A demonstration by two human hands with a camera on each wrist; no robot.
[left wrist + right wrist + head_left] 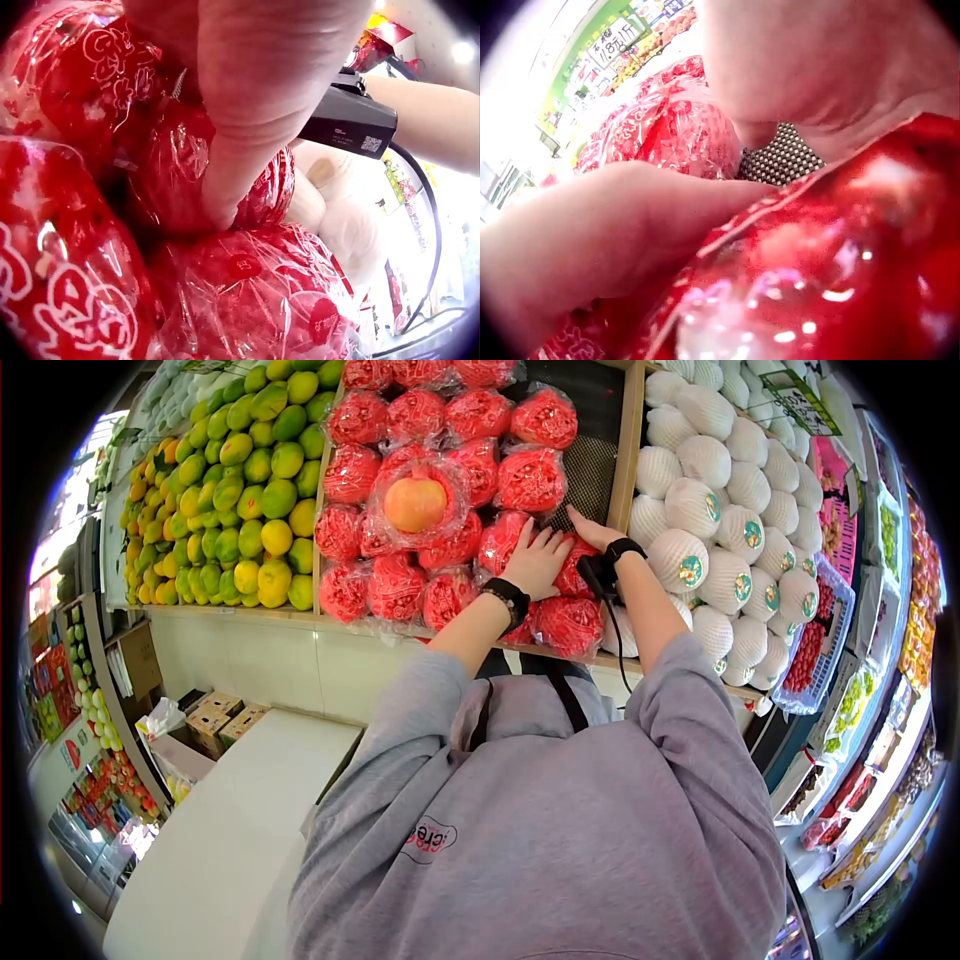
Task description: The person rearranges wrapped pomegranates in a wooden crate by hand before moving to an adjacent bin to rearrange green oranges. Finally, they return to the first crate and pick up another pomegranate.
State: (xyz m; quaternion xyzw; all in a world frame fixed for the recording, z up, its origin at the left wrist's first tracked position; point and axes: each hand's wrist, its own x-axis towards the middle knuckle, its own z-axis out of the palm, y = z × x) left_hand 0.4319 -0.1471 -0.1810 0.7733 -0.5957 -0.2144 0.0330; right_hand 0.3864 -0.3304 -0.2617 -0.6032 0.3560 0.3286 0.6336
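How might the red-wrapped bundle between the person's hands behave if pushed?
The red-wrapped bundle looks rounded, so it would probably roll given room, though neighbouring bundles likely check it. Its glossy outer film may slip under the fingers, and its creases suggest the wrapping would crumple.

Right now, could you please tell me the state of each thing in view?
Left hand, open, fingers spread on the wrapped fruit
Right hand, open, beside the wrapped fruit
Red-wrapped fruits, bagged, packed close together
Pale orange fruit, skin showing, on top of them
White-netted fruits, sleeved, piled
Green-yellow fruits, unwrapped, piled
Dark mesh mat, partly covered
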